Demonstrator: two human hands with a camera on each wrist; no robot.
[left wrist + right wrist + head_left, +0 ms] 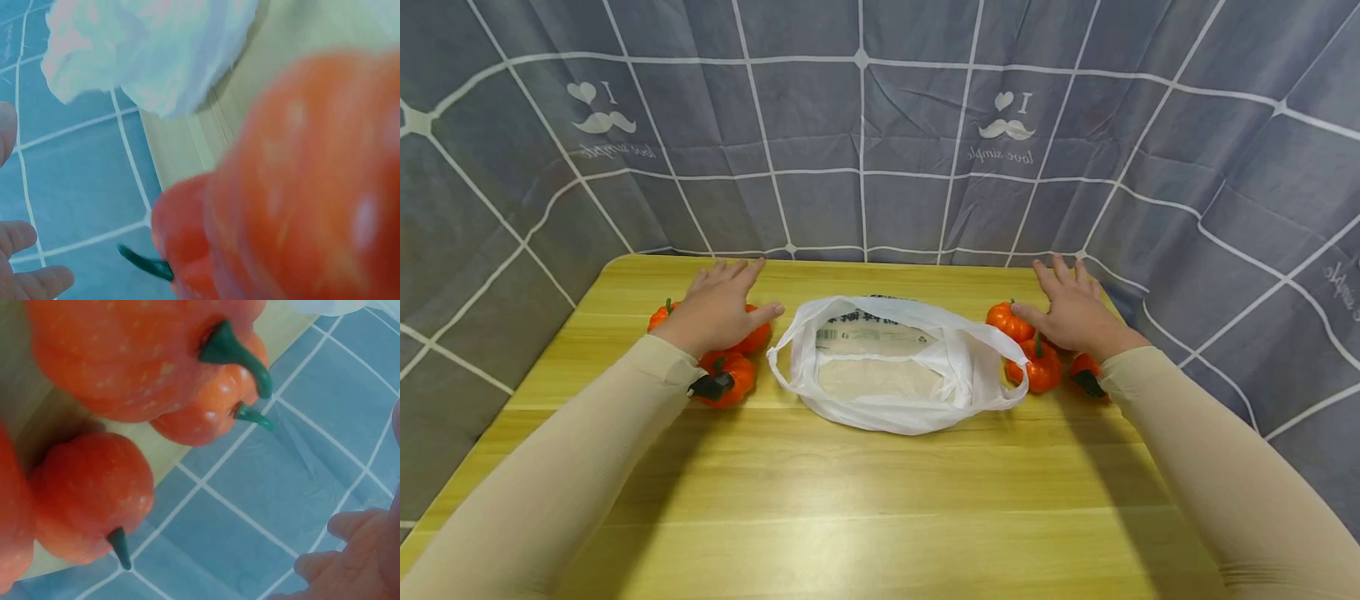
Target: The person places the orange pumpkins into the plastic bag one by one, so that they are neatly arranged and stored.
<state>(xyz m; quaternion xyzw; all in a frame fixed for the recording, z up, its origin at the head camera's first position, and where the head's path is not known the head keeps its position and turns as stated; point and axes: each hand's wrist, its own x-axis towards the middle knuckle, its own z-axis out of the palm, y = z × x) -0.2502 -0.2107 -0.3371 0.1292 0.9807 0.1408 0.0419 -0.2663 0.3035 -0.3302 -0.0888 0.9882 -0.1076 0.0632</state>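
My left hand (718, 308) is spread with straight fingers above a group of small orange pumpkins (735, 381) on the left, hiding part of them. On the other side my right hand (1071, 308) also has its fingers extended, over several more pumpkins (1040, 368). Neither hand holds anything. Between the two groups stands a white plastic bag (910, 417), its mouth wide and its handles out to the sides. The left wrist view has a large blurred pumpkin (319, 187) up close. Green-stemmed pumpkins (94, 494) fill the left of the right wrist view.
Everything stands on a yellow wood-grain table (865, 508). A grey curtain (805, 117) with white grid lines hangs behind the table's far edge and along both sides. Dark printing shows on the bag's far wall.
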